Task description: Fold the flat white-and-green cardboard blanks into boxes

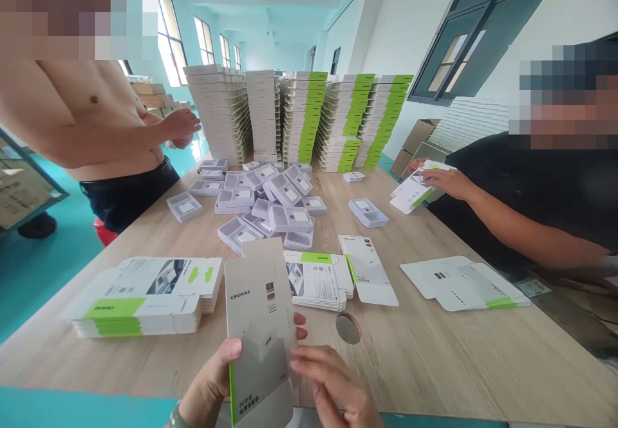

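A flat-looking white box sleeve with a green edge and "CEUKAZ" print point(261, 338) stands upright close to me, its top flap raised. My left hand point(215, 367) is closed around it, thumb on the front and fingertips showing past the right edge. Beside that edge, my right hand point(335, 383) has its fingers stretched out, their tips touching the box; its thumb is hidden. Just beyond lies a stack of folded white and green boxes point(318, 286), with a single folded box point(369, 270) leaning against it.
A larger stack of folded boxes point(140, 302) lies left. Plastic trays point(290, 219) are heaped mid-table before tall box stacks point(304, 116). A round hole point(348, 328) cuts the tabletop. Another person's hands point(449, 180) hold a box at right; a person point(111, 119) stands left.
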`<act>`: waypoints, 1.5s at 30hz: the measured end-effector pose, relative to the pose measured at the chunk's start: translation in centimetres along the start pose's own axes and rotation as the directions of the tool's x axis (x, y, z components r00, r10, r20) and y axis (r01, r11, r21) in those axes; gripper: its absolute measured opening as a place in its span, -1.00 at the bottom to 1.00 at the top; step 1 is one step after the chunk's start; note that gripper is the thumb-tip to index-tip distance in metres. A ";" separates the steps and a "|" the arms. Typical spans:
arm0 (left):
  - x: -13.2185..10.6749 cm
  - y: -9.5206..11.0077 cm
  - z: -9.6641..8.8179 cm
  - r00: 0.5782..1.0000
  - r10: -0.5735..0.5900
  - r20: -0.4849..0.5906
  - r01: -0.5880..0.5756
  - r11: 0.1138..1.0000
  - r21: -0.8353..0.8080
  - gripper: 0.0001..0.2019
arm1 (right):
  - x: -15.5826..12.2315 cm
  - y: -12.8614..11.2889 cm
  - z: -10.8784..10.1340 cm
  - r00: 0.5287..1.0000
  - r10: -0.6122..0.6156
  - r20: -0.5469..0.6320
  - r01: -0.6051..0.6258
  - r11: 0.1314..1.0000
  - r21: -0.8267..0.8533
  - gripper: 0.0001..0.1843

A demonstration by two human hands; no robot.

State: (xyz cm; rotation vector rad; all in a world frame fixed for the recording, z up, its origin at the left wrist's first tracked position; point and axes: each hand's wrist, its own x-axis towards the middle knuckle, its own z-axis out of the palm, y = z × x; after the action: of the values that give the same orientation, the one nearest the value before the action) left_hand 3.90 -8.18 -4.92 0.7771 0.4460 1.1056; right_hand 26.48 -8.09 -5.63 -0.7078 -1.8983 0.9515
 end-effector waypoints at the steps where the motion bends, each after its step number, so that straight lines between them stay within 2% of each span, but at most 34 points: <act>1: 0.0 0.1 0.0 0.999 -0.026 0.031 0.024 0.998 0.050 -0.20 | 0.5 -0.5 -0.7 0.995 0.076 -0.071 -0.075 0.997 0.018 -0.61; 3: 0.1 0.3 0.2 0.995 -0.071 0.067 0.061 0.987 0.147 -0.17 | 1.6 -1.4 -1.8 0.966 0.162 -0.201 -0.159 0.987 0.030 -0.63; 6: 0.4 0.3 0.4 0.993 -0.103 0.055 0.090 0.974 0.206 -0.17 | 3.8 -2.6 -2.8 0.963 0.097 -0.250 -0.107 0.994 -0.028 -0.63; 8: 0.5 0.2 0.4 0.992 -0.126 0.015 0.119 0.968 0.219 -0.16 | 5.6 -3.5 -3.3 0.973 0.088 -0.214 -0.103 0.993 -0.060 -0.58; 11: 0.5 0.1 0.6 0.984 -0.150 -0.098 0.172 0.947 0.270 -0.15 | 8.1 -4.3 -4.0 0.978 0.183 -0.099 -0.190 0.980 -0.060 -0.46; 14: 0.3 0.1 0.9 0.952 -0.173 -0.254 0.243 0.930 0.277 -0.29 | 9.5 -3.7 -4.0 0.959 0.281 -0.031 -0.281 0.960 0.022 -0.37; 16: 0.3 0.1 1.3 0.924 -0.166 -0.345 0.269 0.923 0.275 -0.33 | 9.4 -2.7 -3.4 0.940 0.324 -0.109 -0.306 0.939 0.159 -0.22; 18: 0.6 0.1 1.7 0.895 -0.096 -0.435 0.258 0.908 0.330 -0.28 | 8.7 -1.6 -2.5 0.907 0.374 -0.192 -0.308 0.903 0.301 -0.12; 20: 1.0 0.1 2.1 0.867 -0.006 -0.499 0.244 0.877 0.414 -0.25 | 7.6 -0.9 -1.4 0.881 0.447 -0.154 -0.361 0.847 0.390 -0.27; 22: 1.5 0.0 2.3 0.853 0.056 -0.519 0.243 0.837 0.491 -0.30 | 6.6 -0.8 -0.3 0.850 0.521 -0.079 -0.451 0.798 0.399 -0.45; 23: 1.6 -0.1 2.3 0.848 0.077 -0.525 0.250 0.815 0.523 -0.35 | 6.2 -0.8 0.3 0.833 0.547 -0.085 -0.482 0.791 0.377 -0.46; 27: 2.1 -0.9 2.7 0.799 0.189 -0.571 0.294 0.705 0.645 -0.49 | 5.5 -1.1 1.9 0.789 0.526 -0.318 -0.465 0.849 0.251 -0.34; 31: 2.3 -1.1 3.0 0.801 0.223 -0.555 0.280 0.680 0.678 -0.40 | 5.4 -0.5 1.9 0.775 0.483 -0.409 -0.440 0.876 0.200 -0.40; 33: 2.3 -1.0 3.1 0.790 0.300 -0.534 0.190 0.709 0.679 -0.27 | 5.1 -0.3 1.9 0.775 0.469 -0.423 -0.422 0.883 0.206 -0.45; 36: 2.0 -1.2 3.5 0.729 0.487 -0.481 -0.007 0.708 0.706 -0.06 | 4.2 -0.3 2.6 0.830 0.404 -0.384 -0.311 0.908 0.282 -0.44; 38: 1.5 -1.8 3.7 0.710 0.558 -0.429 -0.071 0.663 0.745 -0.06 | 3.3 -0.3 3.3 0.869 0.342 -0.357 -0.228 0.918 0.323 -0.40; 41: 0.5 -3.3 3.1 0.732 0.595 -0.331 -0.101 0.575 0.812 -0.06 | 2.2 -0.3 3.7 0.889 0.263 -0.374 -0.160 0.945 0.286 -0.39; 45: -0.5 -5.0 1.3 0.753 0.617 -0.229 -0.046 0.396 0.917 0.03 | 2.0 -0.7 1.7 0.921 0.148 -0.360 -0.100 0.984 0.147 -0.43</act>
State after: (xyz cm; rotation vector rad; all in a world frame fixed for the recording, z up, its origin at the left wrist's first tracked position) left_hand 7.72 -10.22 -7.85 1.5393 1.5150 1.5112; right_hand 24.04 -7.53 -4.66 -0.8733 -1.4634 0.9324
